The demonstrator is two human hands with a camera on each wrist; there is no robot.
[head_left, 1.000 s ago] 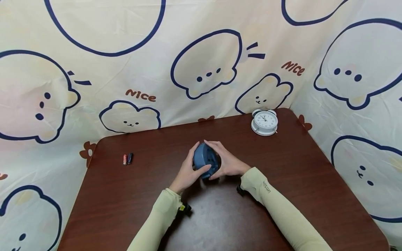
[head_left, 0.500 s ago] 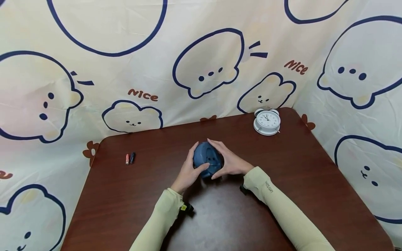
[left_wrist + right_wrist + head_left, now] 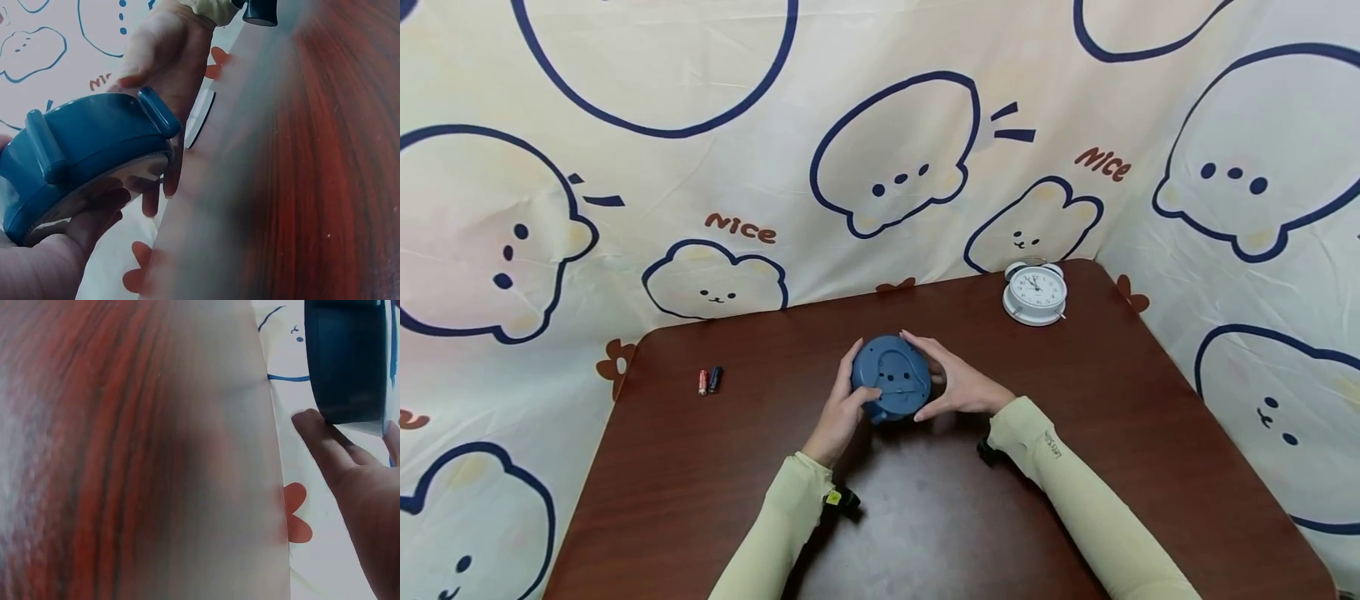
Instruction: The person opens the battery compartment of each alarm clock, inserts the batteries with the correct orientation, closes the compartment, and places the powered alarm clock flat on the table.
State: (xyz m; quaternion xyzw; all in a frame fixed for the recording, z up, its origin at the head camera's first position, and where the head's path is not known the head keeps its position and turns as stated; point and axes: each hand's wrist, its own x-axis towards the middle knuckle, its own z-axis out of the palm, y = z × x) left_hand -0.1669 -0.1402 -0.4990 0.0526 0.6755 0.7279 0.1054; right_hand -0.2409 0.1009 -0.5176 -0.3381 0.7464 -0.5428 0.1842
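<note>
A round blue clock (image 3: 891, 377) is held up over the middle of the table, its back with small dark knobs towards the head view. My left hand (image 3: 837, 417) grips its left side, thumb across the back and fingers round the front. On the other side my right hand (image 3: 958, 383) curves about the rim, fingertips at the upper right edge and thumb at the lower right. The left wrist view shows two stubby feet (image 3: 47, 147) on the blue casing and a glossy front. The clock's dial is hidden.
A red battery (image 3: 703, 382) and a dark battery (image 3: 715, 380) lie side by side on the left of the brown table (image 3: 700, 492). At the back right stands a white twin-bell alarm clock (image 3: 1035, 292). A printed cloth (image 3: 850, 275) hangs behind the table.
The blue clock has turned between my hands from nearly edge-on until its flat back faces the head view. My left thumb has moved left with it, and my right hand has shifted slightly right.
</note>
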